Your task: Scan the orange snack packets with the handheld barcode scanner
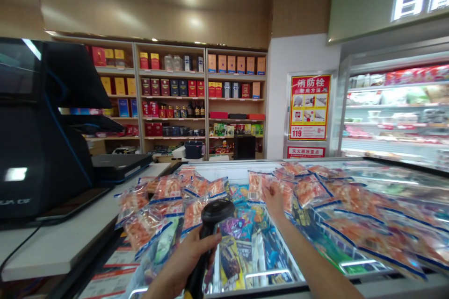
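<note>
My left hand [192,257] is wrapped round the handle of a black barcode scanner [218,210], its head tipped upward over the freezer. My right hand [274,196] reaches forward, fingers closed on the edge of a clear plastic food packet [257,187] with pinkish-orange contents and a barcode label. Many similar packets lie around both hands, such as a pile on the left [168,187] and a wider spread on the right [358,198]. Beneath, through the glass, colourful frozen-treat wrappers [242,226] show inside the chest freezer [257,294].
A white counter [66,243] with a black checkout terminal [42,149] stands on the left. Shelves [171,74] of boxed goods line the back wall. A red and yellow fire-hydrant sign [310,107] hangs beside a lit refrigerated display [396,117] on the right.
</note>
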